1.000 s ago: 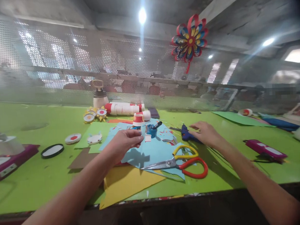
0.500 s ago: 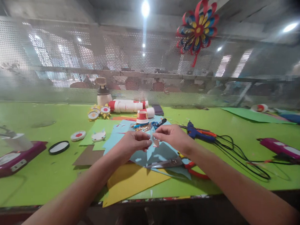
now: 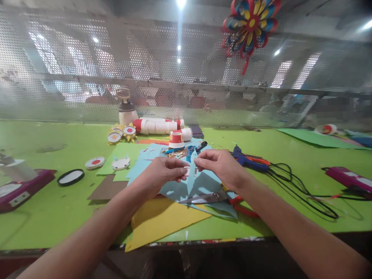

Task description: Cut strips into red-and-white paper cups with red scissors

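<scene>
While the right hand (image 3: 222, 164) pinches it near its upper end, a narrow blue paper strip (image 3: 191, 176) stands almost upright above the middle of the counter (image 3: 69, 225), tapering downward; whether its lower tip touches anything, cannot tell. Right fingers closed on the strip, thumb and forefinger nearly together. Left hand (image 3: 164, 173) just beside it, fingers close to shut; a small white piece (image 3: 189, 170) shows at their tips, though cannot tell if it is gripped or lies behind. Beneath both, a blue sheet (image 3: 174, 191), and over its near part the scissors (image 3: 206, 198), blades pointing left, orange and yellow handles partly hidden by the right forearm. Nearer the edge, a yellow sheet (image 3: 164, 221); to the left, a brown sheet (image 3: 106, 188) and a green sheet (image 3: 106, 171), the latter under a white disc (image 3: 121, 164). Farther left, a red-centred disc (image 3: 95, 163), a black-rimmed lid (image 3: 70, 177) and a purple power strip (image 3: 21, 197). Right of the hands, a blue glue gun (image 3: 250, 162) with looped black cable (image 3: 293, 188), then a second purple power strip (image 3: 354, 180). Beyond the hands, a red and white paper cup (image 3: 176, 140), white tubes (image 3: 159, 126) on their sides, a bottle (image 3: 128, 116). Behind all, a perforated screen (image 3: 80, 90); a paper flower (image 3: 252, 23) high up at right.
</scene>
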### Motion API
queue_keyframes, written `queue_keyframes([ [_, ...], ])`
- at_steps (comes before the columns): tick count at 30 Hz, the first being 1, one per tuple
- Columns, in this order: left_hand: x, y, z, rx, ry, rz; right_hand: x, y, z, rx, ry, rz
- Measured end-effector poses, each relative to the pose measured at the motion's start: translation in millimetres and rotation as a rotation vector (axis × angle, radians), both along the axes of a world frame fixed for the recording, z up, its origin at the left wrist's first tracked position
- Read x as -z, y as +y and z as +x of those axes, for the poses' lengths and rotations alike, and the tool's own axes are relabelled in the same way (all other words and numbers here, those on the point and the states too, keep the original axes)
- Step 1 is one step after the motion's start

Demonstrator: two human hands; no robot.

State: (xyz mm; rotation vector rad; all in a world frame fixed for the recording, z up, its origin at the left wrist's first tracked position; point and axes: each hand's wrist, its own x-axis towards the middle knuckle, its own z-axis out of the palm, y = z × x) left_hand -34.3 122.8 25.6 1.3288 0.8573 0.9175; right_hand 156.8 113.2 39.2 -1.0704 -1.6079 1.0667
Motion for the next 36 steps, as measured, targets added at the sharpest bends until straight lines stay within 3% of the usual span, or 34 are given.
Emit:
queue_keyframes([
  [25, 5.1, 2.6, -1.2, 0.088, -0.080, -0.069, 7.0, -1.6, -3.1, -0.043, -0.012, 0.017],
  [36, 5.2, 1.3, 3.5, 0.023, -0.012, -0.041, 8.0, -0.3, -3.6, -0.053, -0.036, 0.024],
])
